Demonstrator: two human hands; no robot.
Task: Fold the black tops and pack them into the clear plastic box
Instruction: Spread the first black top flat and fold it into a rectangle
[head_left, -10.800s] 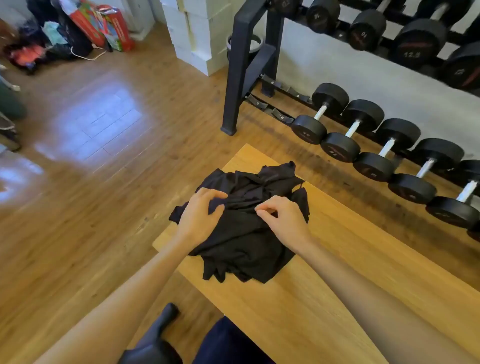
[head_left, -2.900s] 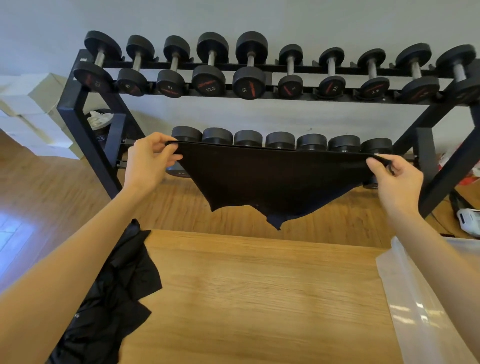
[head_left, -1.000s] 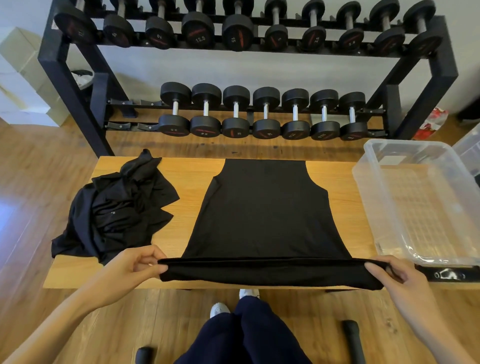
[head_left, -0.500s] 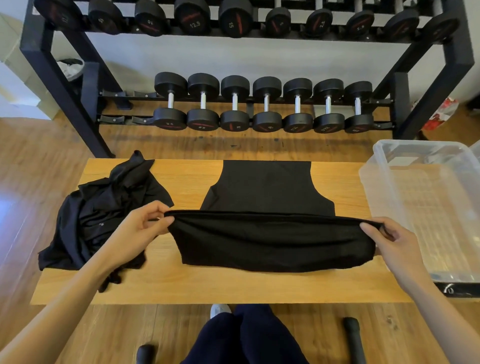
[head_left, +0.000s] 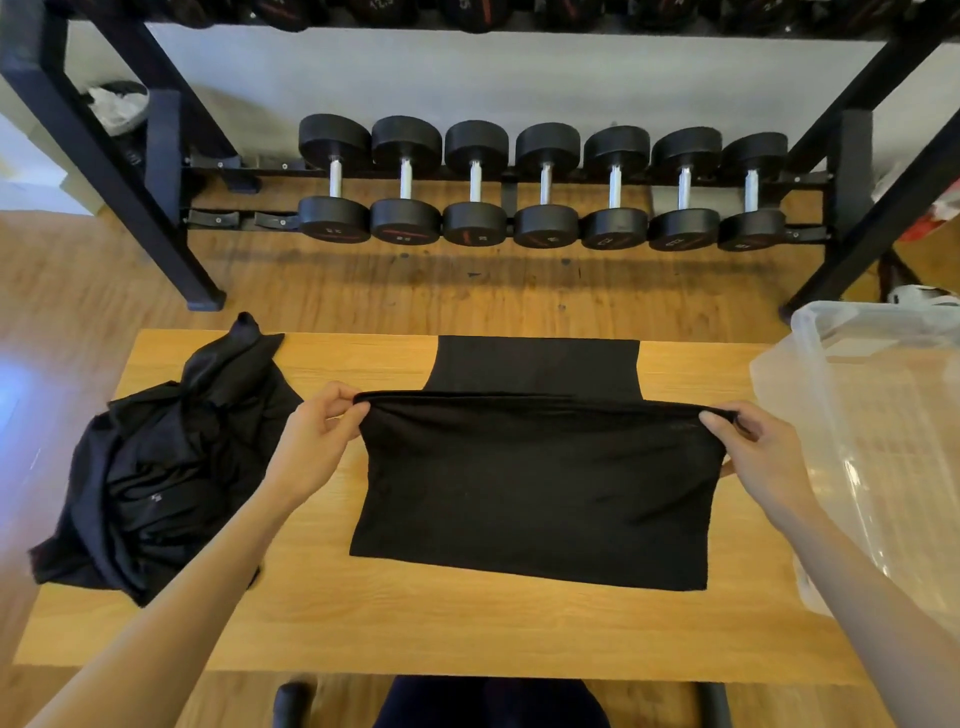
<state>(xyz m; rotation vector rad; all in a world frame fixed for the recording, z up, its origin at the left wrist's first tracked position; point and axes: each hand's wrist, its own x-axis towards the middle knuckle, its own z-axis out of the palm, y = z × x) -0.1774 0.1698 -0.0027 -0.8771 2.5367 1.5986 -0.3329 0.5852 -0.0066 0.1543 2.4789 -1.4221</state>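
I am early in the job. My left hand (head_left: 311, 447) is pinching one corner of the hem of the black sleeveless fabric top (head_left: 535, 483), thumb and fingers closed on the cloth, and my right hand (head_left: 753, 457) is pinching the opposite corner the same way. Between them the hem edge is held taut above the light wooden tabletop (head_left: 467, 623), carried up over the garment's lower half, so the fabric is doubled. The shoulder end of the top lies flat at the far side of the tabletop, uncovered beyond the raised edge.

I judge this to be the first lengthwise fold of the first top, caught midway: the hem is not yet laid down on the shoulder end, and the sides have not been turned in.

What is left is most of the task. The crumpled heap of black tops (head_left: 156, 467) sits at the left end of the tabletop, just beside my left forearm, unfolded; I cannot tell how many garments are in it. The clear plastic storage box (head_left: 883, 415) stands at the right end of the tabletop, close by my right hand, and through the walls I can see no black cloth inside, so nothing appears packed. Behind the tabletop on the wooden floor stands the black dumbbell rack (head_left: 540, 187), no part of the work.
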